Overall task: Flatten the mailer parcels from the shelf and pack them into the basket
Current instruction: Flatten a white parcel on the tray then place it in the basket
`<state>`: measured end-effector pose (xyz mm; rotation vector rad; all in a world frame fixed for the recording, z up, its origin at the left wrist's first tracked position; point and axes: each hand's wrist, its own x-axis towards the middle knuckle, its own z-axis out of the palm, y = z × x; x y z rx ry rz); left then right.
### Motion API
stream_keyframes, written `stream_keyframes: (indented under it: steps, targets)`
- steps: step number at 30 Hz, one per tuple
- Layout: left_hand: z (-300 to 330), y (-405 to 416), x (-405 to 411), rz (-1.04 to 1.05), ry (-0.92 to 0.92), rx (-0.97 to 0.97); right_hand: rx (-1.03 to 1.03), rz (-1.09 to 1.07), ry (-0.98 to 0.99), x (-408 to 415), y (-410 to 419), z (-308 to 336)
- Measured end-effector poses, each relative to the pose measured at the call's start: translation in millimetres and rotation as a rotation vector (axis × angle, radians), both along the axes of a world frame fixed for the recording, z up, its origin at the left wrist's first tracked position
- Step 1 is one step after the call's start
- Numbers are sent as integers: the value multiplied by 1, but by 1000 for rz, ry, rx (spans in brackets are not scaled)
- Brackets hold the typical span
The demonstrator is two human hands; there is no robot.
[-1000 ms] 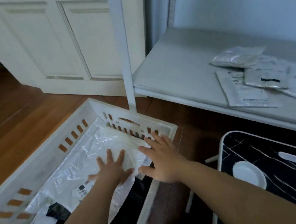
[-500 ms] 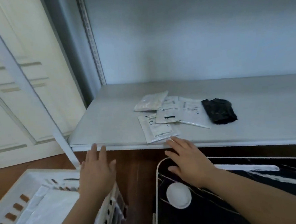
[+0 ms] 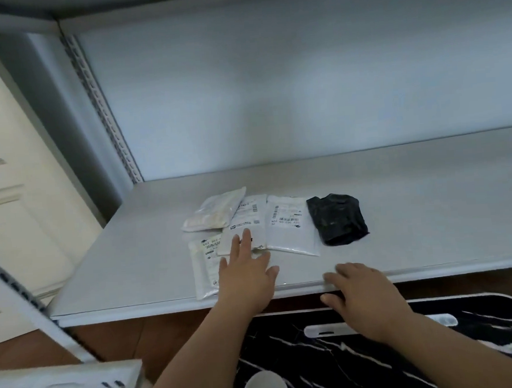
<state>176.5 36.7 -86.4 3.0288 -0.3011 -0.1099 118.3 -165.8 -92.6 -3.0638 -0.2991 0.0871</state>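
Observation:
Several mailer parcels lie on the grey shelf [image 3: 401, 214]: a puffy white one [image 3: 213, 215], a flat white one with a label [image 3: 247, 221], another flat white one [image 3: 287, 228], a long white one near the front edge [image 3: 203, 264] and a crumpled black one [image 3: 336, 218]. My left hand [image 3: 245, 270] reaches over the shelf with straight fingers, above the middle flat parcels; contact is unclear. With fingers relaxed, my right hand [image 3: 362, 295] rests at the shelf's front edge. The white basket [image 3: 80, 385] shows at the bottom left, blurred.
A black marble-patterned folding table [image 3: 381, 360] with a white handle slot stands under my right arm. A cream panelled door [image 3: 13, 210] is at the left. The shelf's slotted upright [image 3: 103, 113] rises at the back left. Wooden floor shows below the shelf.
Both hands left the basket and rose to the shelf. My left hand moved from the basket rim onto the shelf over the parcels; my view tilted up to the shelf.

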Motion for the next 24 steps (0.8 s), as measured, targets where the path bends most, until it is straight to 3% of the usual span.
stream_keyframes:
  steps: [3, 5, 9, 12, 15, 17, 21, 24]
  targets:
    - [-4, 2, 19, 91, 71, -1, -12, 34, -16, 6, -4, -1]
    - [-1, 4, 24, 70, -21, -8, -1, 40, -16, 7, -9, -1]
    - [28, -3, 6, 84, -280, -361, 110, 10, 135, 3, -14, 4]
    - [57, -11, -21, 229, -508, -778, 509, -103, 162, -11, -19, 11]
    - [84, -12, -48, 450, -518, -1185, 1015, -299, 102, -30, -21, 22]
    - [93, -11, -66, 501, -461, -1342, 1276, -428, 95, -39, -25, 29]
    - [72, -7, -102, 531, -231, -1258, 1615, -517, 59, -59, -40, 37]
    - [40, -8, -130, 565, -100, -1055, 1866, -647, 137, -85, -54, 39]
